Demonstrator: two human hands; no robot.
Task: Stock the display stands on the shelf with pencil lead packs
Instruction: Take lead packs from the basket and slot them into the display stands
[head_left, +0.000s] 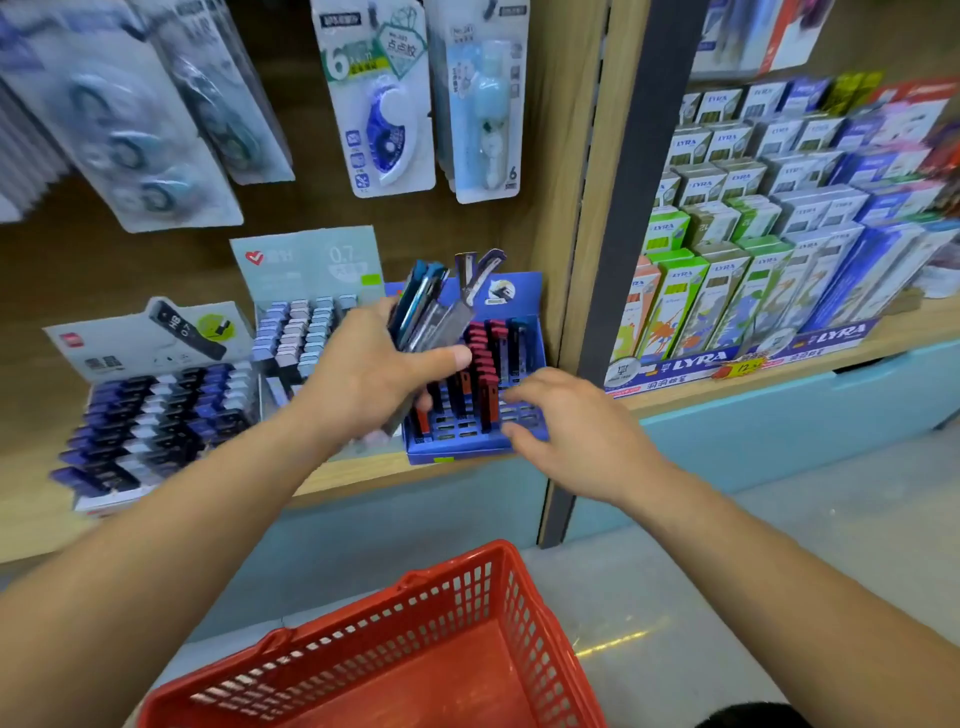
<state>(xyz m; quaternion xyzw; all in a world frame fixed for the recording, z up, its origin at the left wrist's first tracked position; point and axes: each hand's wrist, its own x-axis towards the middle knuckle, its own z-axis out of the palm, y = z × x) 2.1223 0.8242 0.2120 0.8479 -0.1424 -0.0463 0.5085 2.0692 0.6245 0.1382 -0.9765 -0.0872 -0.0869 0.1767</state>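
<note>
My left hand grips a fanned bundle of pencil lead packs, blue, grey and dark, held above the blue display stand on the wooden shelf. That stand holds rows of red and dark packs at its back, and several front slots show bare. My right hand hovers over the stand's front right corner with fingers loosely spread, holding nothing. Two more stands sit to the left: a middle one with pale blue packs and a far-left one with dark blue packs.
A red plastic shopping basket stands on the floor below my arms. Correction-tape blister packs hang above the stands. Right of the shelf upright, rows of Lyra pencil boxes fill the neighbouring shelf.
</note>
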